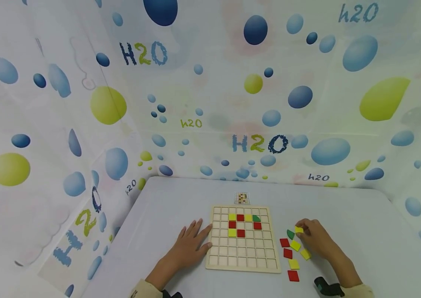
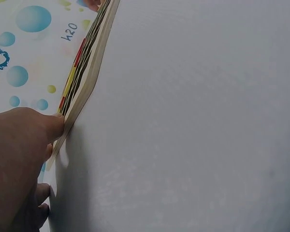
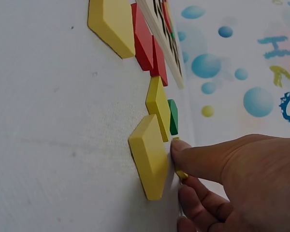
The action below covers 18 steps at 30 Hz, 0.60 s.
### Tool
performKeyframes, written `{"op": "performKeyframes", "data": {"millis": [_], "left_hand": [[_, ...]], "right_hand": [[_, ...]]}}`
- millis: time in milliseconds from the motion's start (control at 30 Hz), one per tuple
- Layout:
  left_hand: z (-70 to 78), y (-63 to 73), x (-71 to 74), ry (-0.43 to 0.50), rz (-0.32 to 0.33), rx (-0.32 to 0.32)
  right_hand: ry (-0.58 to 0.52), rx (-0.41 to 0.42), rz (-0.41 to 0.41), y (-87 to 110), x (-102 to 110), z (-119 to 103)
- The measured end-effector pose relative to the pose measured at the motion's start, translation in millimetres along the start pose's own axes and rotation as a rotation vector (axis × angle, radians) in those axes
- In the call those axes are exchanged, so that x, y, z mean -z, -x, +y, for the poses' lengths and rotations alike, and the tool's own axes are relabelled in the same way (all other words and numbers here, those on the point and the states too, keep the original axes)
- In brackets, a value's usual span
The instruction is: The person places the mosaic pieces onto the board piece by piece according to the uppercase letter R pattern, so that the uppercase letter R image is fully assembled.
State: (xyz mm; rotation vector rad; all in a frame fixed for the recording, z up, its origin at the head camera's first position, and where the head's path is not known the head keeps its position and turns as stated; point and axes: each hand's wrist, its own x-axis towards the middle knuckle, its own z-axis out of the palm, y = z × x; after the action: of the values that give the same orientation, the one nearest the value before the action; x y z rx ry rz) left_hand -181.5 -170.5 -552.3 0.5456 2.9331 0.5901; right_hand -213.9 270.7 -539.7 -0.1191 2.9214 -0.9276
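Note:
A wooden grid board (image 1: pixel 240 261) lies on the table, with several red and yellow square tiles and a green rounded tile (image 1: pixel 256 218) in its upper cells. My left hand (image 1: pixel 190 246) lies with fingers spread at the board's left edge, thumb and index fingertip right at the frame. Right of the board, my right hand (image 1: pixel 316 240) pinches a yellow square tile (image 1: pixel 298 229) between thumb and fingers. In the right wrist view the thumb covers part of that yellow tile (image 3: pixel 181 173). Close by lie a green rounded tile (image 1: pixel 290 234) and a yellow tile (image 1: pixel 295 246).
More loose tiles run down the board's right side, among them a red tile (image 1: pixel 293 276) nearest the front and a yellow tile (image 1: pixel 305 254) under the right wrist. A small printed pattern card (image 1: pixel 242 198) lies behind the board. A patterned curtain (image 1: pixel 210 103) borders the table.

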Motion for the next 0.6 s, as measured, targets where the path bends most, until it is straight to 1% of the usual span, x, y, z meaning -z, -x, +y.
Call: {"op": "performKeyframes", "data": {"millis": [233, 333, 433, 533, 600], "left_hand": [[1.1, 0.4, 1.9, -0.002, -0.002, 0.0], [1.3, 0.4, 2.5, 0.0, -0.008, 0.001], [1.7, 0.8, 3.5, 0.01, -0.015, 0.003], [1.3, 0.4, 2.6, 0.016, -0.015, 0.004], [0.8, 0.0, 1.6, 0.013, -0.013, 0.004]], "right_hand": [[-0.003, 0.03, 0.038, -8.5, -7.1, 0.8], [-0.021, 0.031, 0.033, -15.9, -10.5, -0.7], [-0.029, 0.049, 0.027, -23.1, -14.6, -3.2], [-0.04, 0.068, 0.014, -28.2, -18.1, -8.5], [-0.055, 0.064, 0.009, -30.2, -20.3, -13.8]]}}
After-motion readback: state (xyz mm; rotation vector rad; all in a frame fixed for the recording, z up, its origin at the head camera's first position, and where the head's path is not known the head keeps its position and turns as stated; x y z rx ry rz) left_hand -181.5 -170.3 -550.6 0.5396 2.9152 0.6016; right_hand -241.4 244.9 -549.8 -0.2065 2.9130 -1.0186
